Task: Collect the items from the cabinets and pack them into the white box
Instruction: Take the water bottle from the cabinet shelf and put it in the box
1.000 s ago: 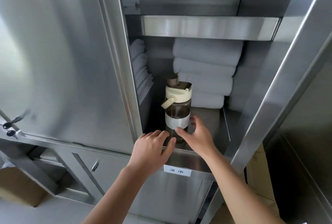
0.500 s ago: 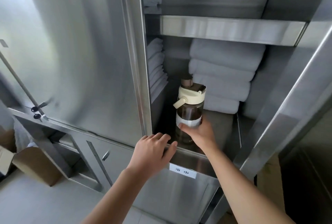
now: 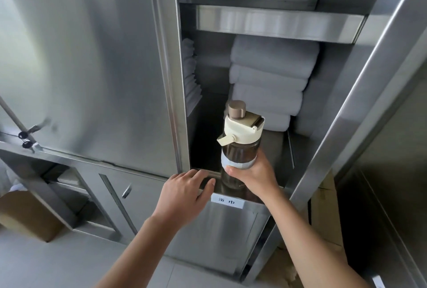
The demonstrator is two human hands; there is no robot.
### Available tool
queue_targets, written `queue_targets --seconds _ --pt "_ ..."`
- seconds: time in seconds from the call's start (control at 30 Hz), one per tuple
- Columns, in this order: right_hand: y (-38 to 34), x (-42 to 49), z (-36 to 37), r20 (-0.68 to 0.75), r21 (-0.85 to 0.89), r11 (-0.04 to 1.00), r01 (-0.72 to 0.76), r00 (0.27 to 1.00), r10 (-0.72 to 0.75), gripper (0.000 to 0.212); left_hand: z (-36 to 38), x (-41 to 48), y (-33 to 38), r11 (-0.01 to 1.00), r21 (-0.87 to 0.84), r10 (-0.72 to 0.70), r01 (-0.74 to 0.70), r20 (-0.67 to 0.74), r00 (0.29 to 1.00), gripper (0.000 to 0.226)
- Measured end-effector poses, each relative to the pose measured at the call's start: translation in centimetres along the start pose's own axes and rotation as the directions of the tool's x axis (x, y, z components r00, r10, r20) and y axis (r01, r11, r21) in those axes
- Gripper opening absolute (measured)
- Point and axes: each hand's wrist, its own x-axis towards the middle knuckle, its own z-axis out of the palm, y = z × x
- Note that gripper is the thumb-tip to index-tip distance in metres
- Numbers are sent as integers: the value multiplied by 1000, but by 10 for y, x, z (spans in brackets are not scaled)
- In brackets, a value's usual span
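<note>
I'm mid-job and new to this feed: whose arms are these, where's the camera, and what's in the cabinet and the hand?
No machine here: these are a person's two bare arms, seen from a camera worn on their head, looking forward and down. The right hand grips a dark water bottle with a cream lid, upright at the front of a shelf in an open steel cabinet. The left hand rests open on the shelf's front edge, holding nothing. Behind the bottle lies a stack of folded white towels. A small label sits below the shelf. The white box is not in view.
</note>
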Motion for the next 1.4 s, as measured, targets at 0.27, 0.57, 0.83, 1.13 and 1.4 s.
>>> queue_targets --seconds 0.27,0.57,0.83,1.13,1.4 --pt "5 -61 4 -48 70 997 24 999 -21 67 3 -46 -16 998 2 -55 55 28 998 42" --pt "-12 -89 -19 33 97 990 98 994 -102 66 -18 -63 19 990 37 -138 139 -27 990 44" --pt "5 -117 -76 199 113 988 109 971 -130 67 -12 -106 101 969 73 -238 236 13 971 54" --pt "10 -157 -104 322 151 983 105 935 -149 66 -34 -160 144 916 145 -364 374 -86 927 47" --pt "-34 -174 -105 318 110 972 209 919 -234 66 -81 -163 154 918 144 -339 369 -198 920 49"
